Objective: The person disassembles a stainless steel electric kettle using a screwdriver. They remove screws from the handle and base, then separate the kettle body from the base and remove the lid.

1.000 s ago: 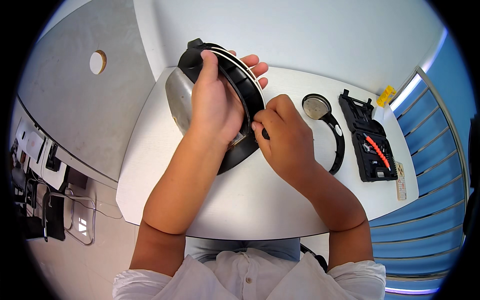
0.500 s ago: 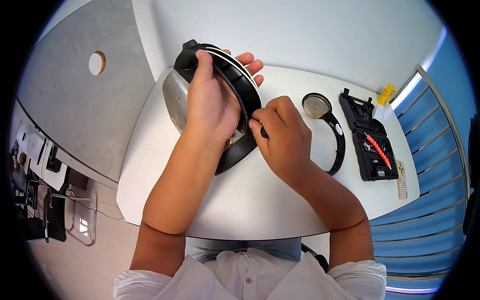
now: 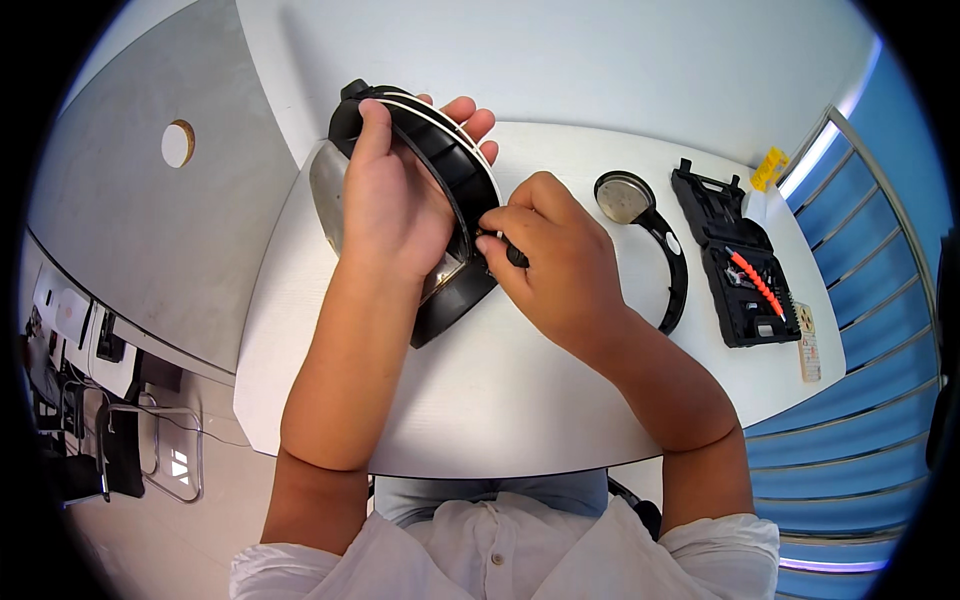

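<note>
Holding a metal-and-black appliance housing [image 3: 447, 160] in a firm left-hand [image 3: 395, 210] grip, thumb along its upper left rim, fingers behind the white-ringed edge. Tilted on its side over the counter [image 3: 470, 420], left of the middle; impossible to tell whether touching down at its lower end. Pinching a small black-handled tool [image 3: 515, 257] between the thumb and bent fingers of the right hand [image 3: 560, 260], right at the housing's right edge, tip hidden. Bare between the forearms down to the counter's front edge, leaving open room there; also clear to the left. Tighter on the right, close to a curved black handle [image 3: 676, 275] ending in a round metal-lined head, partly passing behind the forearm in view. Farther right, near the counter's edge and well apart from both hands: an open black tool case [image 3: 715, 225] with an orange flexible shaft [image 3: 757, 287].
</note>
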The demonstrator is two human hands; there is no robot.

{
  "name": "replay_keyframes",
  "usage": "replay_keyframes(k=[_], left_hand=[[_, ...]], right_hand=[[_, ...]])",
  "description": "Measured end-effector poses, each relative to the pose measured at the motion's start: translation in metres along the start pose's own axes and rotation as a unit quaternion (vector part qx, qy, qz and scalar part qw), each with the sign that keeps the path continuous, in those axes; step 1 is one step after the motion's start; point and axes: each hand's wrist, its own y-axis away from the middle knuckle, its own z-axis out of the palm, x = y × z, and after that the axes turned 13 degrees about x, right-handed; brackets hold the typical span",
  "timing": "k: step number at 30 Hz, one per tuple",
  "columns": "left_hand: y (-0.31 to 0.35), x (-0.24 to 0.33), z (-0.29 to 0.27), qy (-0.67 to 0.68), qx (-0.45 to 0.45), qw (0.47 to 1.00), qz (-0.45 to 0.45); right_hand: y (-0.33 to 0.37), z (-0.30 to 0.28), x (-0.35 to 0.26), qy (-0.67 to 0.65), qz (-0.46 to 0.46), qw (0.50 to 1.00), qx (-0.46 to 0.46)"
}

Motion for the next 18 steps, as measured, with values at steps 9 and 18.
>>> replay_keyframes(k=[9,18], left_hand=[[0.004,-0.003,0.000,-0.011,-0.019,1.000,0.003],[0.000,-0.002,-0.001,0.004,-0.032,0.999,-0.007]], right_hand=[[0.004,0.002,-0.001,0.030,-0.006,1.000,0.001],[0.009,0.012,0.000,0.008,-0.026,0.997,0.066]])
